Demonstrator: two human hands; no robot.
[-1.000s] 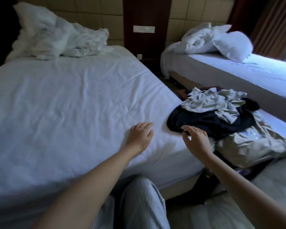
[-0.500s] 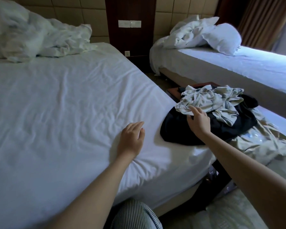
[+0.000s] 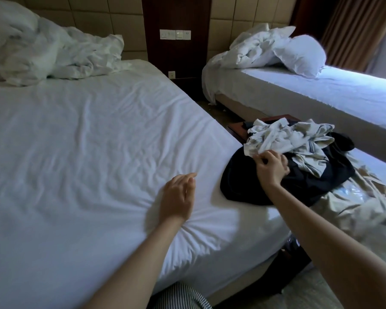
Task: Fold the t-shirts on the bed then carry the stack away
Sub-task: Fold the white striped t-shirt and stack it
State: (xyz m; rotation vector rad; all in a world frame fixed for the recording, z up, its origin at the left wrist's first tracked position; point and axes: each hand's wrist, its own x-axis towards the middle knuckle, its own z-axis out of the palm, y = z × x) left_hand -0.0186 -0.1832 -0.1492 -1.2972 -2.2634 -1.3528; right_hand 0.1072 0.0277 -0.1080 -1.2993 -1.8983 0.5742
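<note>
A heap of crumpled clothes lies at the right edge of the near bed (image 3: 87, 141). On top is a light grey t-shirt (image 3: 285, 137), and under it a dark navy t-shirt (image 3: 243, 184). A beige garment (image 3: 354, 204) spreads out to the right of them. My right hand (image 3: 271, 167) pinches the near edge of the grey t-shirt with curled fingers. My left hand (image 3: 178, 197) hovers over the white sheet just left of the heap, fingers relaxed and holding nothing.
A bunched white duvet (image 3: 42, 52) lies at the head of the near bed. A second bed (image 3: 321, 92) with a pillow (image 3: 303, 54) stands to the right across a narrow gap. A dark wooden stand (image 3: 239, 128) is under the clothes heap.
My right hand has reached from the sheet's edge onto the heap and taken hold of the grey t-shirt. My left hand stays near the same spot on the sheet.
</note>
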